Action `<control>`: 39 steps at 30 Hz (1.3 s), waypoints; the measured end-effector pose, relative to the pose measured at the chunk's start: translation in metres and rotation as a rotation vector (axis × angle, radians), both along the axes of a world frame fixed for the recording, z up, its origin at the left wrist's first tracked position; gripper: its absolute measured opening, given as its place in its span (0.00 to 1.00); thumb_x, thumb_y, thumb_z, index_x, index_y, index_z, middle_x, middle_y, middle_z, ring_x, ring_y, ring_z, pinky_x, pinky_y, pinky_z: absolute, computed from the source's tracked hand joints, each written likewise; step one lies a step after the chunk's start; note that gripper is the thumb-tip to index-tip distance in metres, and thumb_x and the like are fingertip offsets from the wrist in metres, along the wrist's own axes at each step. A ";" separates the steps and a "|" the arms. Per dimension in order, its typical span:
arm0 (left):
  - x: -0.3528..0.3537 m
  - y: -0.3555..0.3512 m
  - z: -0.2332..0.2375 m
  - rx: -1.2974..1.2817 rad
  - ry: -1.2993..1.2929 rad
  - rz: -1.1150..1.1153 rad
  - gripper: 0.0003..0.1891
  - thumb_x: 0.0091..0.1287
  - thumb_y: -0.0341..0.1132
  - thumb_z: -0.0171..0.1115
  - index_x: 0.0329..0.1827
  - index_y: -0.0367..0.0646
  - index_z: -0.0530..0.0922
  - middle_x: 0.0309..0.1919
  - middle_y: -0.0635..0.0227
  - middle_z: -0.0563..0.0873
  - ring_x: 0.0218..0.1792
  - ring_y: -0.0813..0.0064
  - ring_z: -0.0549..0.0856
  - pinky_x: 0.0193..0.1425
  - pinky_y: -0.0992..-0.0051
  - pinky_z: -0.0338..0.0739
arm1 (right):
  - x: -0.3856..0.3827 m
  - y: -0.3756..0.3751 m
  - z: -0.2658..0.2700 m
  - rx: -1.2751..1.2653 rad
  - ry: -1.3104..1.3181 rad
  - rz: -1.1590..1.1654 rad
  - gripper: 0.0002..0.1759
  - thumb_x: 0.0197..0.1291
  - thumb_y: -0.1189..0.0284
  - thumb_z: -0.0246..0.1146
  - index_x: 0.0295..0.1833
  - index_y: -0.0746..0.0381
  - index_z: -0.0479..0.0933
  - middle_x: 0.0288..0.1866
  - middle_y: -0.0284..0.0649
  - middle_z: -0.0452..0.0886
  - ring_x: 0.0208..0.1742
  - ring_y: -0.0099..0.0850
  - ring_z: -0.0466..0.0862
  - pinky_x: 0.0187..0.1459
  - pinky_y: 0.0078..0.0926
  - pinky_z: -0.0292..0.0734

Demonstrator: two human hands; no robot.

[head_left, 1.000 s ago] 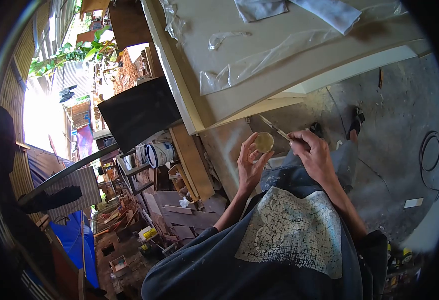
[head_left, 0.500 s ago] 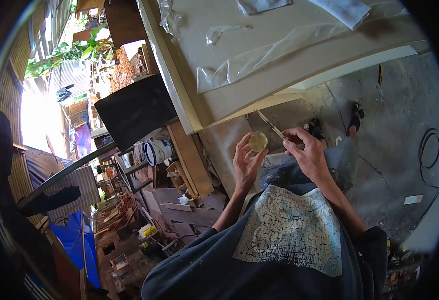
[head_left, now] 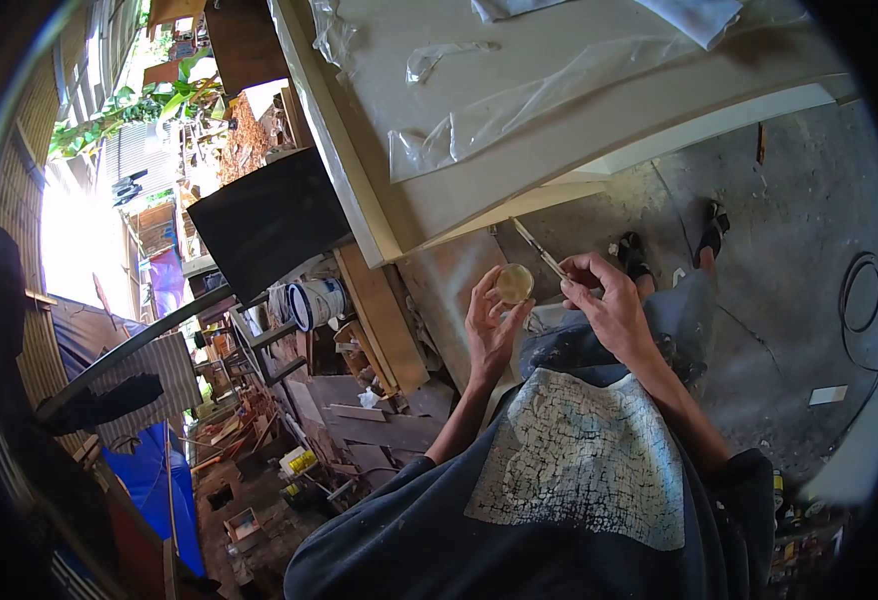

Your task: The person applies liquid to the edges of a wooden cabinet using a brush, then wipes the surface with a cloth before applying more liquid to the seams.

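My left hand (head_left: 491, 330) is closed around a small round cup (head_left: 514, 284) with something pale yellowish in it, its open top facing up toward me. In my right hand (head_left: 609, 305) is a slim paintbrush (head_left: 542, 250), pinched between thumb and fingers. The brush's tip points up and left, away from me, beyond the cup and apart from it. Just past the tip lies the lower edge of a large cream-coloured panel piece (head_left: 479, 190). Both hands are in front of my dark shirt with its crackled print.
Clear plastic sheeting (head_left: 519, 110) and white cloths (head_left: 694, 18) lie on the panel piece. To the left are a white bucket (head_left: 317, 304), a black board (head_left: 269, 225) and stacked timber. A coiled cable (head_left: 861, 292) is on the concrete floor at right. Sandalled feet (head_left: 714, 228) show below the panel.
Both hands keep nearly the same pose, still with the cup and the paintbrush. The whole view has shifted very slightly.
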State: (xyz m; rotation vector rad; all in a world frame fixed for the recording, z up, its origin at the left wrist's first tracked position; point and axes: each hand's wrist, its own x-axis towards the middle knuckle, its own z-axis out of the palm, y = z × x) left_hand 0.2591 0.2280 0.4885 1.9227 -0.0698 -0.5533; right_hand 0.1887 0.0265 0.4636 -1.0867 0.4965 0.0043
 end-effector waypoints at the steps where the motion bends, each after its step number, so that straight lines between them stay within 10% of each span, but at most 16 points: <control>1: 0.000 0.000 0.000 0.000 -0.002 -0.002 0.36 0.68 0.24 0.73 0.78 0.40 0.67 0.62 0.59 0.82 0.64 0.65 0.83 0.68 0.66 0.81 | 0.000 0.001 -0.001 -0.001 -0.001 -0.003 0.11 0.73 0.73 0.65 0.56 0.67 0.81 0.45 0.35 0.84 0.43 0.19 0.83 0.45 0.22 0.87; 39: -0.004 0.000 0.000 0.002 0.020 0.019 0.35 0.68 0.24 0.73 0.78 0.39 0.67 0.62 0.59 0.82 0.64 0.67 0.83 0.67 0.67 0.82 | -0.001 -0.004 0.020 -0.066 -0.039 -0.003 0.11 0.73 0.76 0.64 0.57 0.68 0.81 0.42 0.37 0.84 0.41 0.21 0.84 0.43 0.23 0.88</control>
